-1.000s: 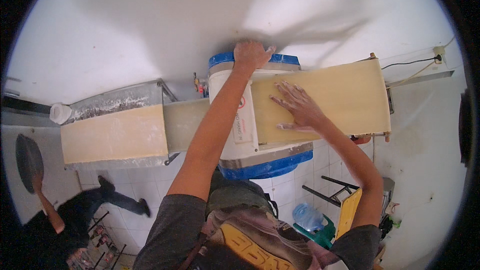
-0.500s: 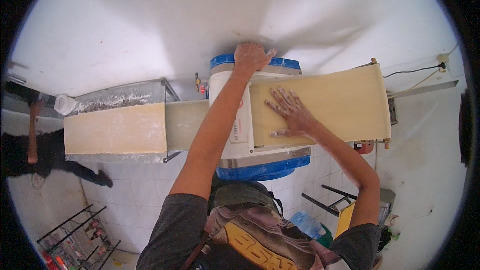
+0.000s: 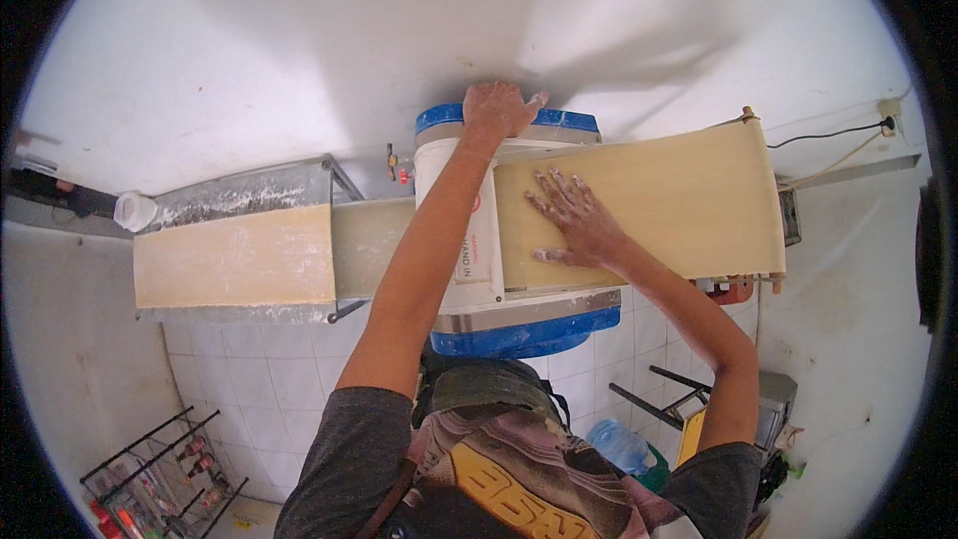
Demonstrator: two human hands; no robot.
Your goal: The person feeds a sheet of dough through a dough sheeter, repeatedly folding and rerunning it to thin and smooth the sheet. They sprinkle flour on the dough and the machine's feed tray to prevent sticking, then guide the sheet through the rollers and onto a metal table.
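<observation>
From my end I have the left hand (image 3: 494, 110) on top of the machine's far blue cover (image 3: 571, 122), fingers curled and thumb stuck out to the right; what lies under the palm is hidden, so I cannot tell whether it grips anything. It sits at the same spot as half a second ago and a second ago.

My right hand (image 3: 589, 230) is spread wide, palm down over the pale yellow sheet (image 3: 689, 205), near the white housing (image 3: 481, 291), with flour on its fingers and hold of nothing. Compared with a second ago it lies a touch nearer the lower edge of that sheet; since half a second ago I see hardly any shift. The sheet itself runs from the housing to the right end of the machine, as it did before.

On the other side, the floured sheet (image 3: 235, 258) lies on the metal tray (image 3: 289, 185), separated from the housing by a bare stretch of grey belt (image 3: 374, 240), and that too matches the earlier views. A white tub (image 3: 135, 211) stands at the tray's far left corner.

The clearest change I get is at lower left: the co-worker who covered part of the black rack (image 3: 165, 459) a second ago has moved off, and the rack now shows plainly
</observation>
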